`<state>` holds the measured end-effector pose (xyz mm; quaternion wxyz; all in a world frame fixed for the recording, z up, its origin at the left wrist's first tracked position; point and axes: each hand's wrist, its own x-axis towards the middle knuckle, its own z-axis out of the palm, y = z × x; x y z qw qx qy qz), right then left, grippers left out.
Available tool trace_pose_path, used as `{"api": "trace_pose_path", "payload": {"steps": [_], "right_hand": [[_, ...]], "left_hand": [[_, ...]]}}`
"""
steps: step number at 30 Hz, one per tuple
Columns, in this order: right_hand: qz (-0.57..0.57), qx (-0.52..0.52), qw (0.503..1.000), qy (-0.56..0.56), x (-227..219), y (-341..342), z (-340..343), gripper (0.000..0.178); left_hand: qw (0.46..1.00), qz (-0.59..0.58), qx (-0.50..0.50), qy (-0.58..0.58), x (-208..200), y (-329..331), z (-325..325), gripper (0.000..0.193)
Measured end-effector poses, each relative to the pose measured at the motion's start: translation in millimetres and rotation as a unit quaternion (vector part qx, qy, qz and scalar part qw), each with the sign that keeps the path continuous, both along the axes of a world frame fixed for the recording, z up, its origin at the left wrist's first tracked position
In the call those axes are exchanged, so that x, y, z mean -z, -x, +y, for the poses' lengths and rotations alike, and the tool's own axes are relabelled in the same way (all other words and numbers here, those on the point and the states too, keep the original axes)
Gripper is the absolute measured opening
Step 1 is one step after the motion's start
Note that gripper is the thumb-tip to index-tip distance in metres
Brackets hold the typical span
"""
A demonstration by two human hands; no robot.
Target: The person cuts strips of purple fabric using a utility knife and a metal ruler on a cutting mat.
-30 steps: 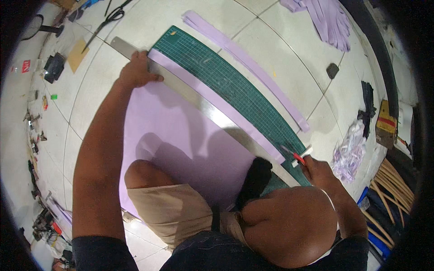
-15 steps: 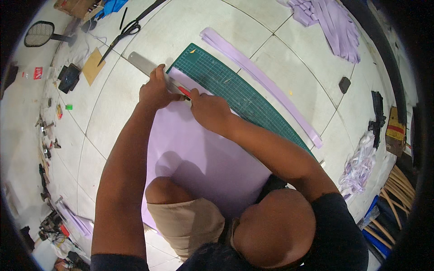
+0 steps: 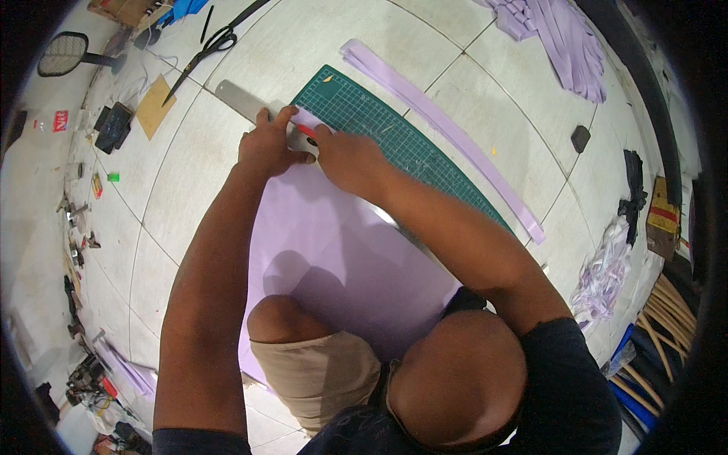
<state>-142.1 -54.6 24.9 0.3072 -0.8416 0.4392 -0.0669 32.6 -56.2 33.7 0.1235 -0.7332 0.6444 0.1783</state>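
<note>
A lilac fabric sheet (image 3: 326,235) spreads over the green cutting mat (image 3: 425,155) and the floor before my knees. Across it lies a long metal ruler (image 3: 236,98), its far-left end sticking out past the mat. My left hand (image 3: 267,148) presses on the ruler near that end, fingers apart and thumb toward me. Just to its right, my right hand (image 3: 350,163) is closed around a red utility knife (image 3: 305,130), held against the ruler's edge. The knife's blade cannot be made out. A narrow fabric strip shows on the mat beyond the fingers.
A folded lilac strip (image 3: 447,129) lies beyond the mat. Large black scissors (image 3: 206,51) and a brown card (image 3: 155,106) are at far left. A lilac fabric pile (image 3: 553,45) sits at far right, with scraps (image 3: 603,273) and wooden sticks (image 3: 667,318) nearer.
My right hand has slid the knife up and left along the ruler, closer to my left hand. My left fingers have shifted slightly on the ruler. The view has shifted a little.
</note>
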Motion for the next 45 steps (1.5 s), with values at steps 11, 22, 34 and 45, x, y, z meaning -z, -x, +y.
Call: {"api": "trace_pose_path", "payload": {"steps": [11, 22, 34, 45], "right_hand": [[0.129, -0.022, 0.98, -0.147, -34, 76, 33, 0.032], [0.345, 0.004, 0.897, -0.278, -64, 302, 184, 0.029], [0.365, -0.013, 0.918, -0.156, -95, 478, 272, 0.024], [0.106, 0.03, 0.981, -0.159, -48, 153, 82, 0.029]], "left_hand": [[1.0, -0.003, 0.0, -0.026, 3, 2, -9, 0.102], [0.994, 0.07, 0.065, 0.048, 46, -28, -10, 0.097], [0.994, 0.09, 0.038, 0.047, 37, -32, -5, 0.104], [1.0, 0.02, -0.009, -0.012, 2, -1, -8, 0.109]]}}
